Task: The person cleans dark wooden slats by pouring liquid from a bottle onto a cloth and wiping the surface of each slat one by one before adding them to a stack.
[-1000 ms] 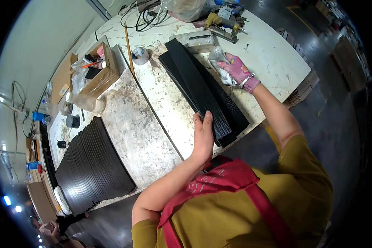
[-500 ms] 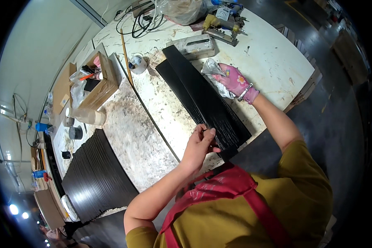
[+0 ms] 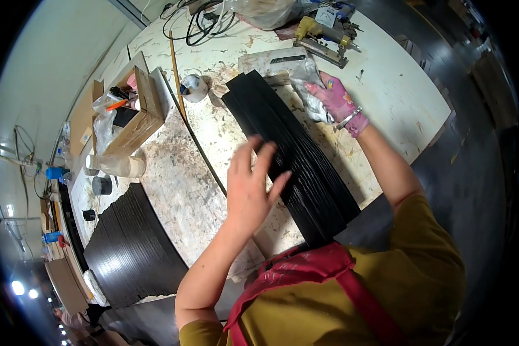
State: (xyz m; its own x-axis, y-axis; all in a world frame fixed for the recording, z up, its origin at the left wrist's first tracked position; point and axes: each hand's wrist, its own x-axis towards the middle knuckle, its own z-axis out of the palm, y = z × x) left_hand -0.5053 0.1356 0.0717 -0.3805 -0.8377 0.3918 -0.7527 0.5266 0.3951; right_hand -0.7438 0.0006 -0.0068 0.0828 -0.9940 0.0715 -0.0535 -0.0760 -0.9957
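Observation:
A small pile of long black slats (image 3: pixel 294 155) lies slantwise on the white worktable (image 3: pixel 398 86), its near end close to my red apron. My bare left hand (image 3: pixel 251 181) is over the pile's left edge, fingers spread and somewhat blurred, with nothing in it. Whether its fingertips touch the slats I cannot tell. On the pile's far right side, my right hand (image 3: pixel 339 104) wears a pink flowered glove and a metal bracelet. Its fingers are closed round a crumpled whitish rag (image 3: pixel 309 86), which covers part of a pale rectangular block (image 3: pixel 271 60).
A fanned stack of dark slats (image 3: pixel 135 248) lies at the left. Beyond it are a cloudy plastic bottle (image 3: pixel 118 165), a cardboard box (image 3: pixel 147 115) of supplies and a small white pot (image 3: pixel 196 89). A yellow nail gun (image 3: pixel 323 34) and black cables (image 3: pixel 205 26) lie at the back.
My left hand has let go of the near end of a slat, moved left and up, and spread its fingers. The slats now lie side by side. My right hand shifted slightly with the rag.

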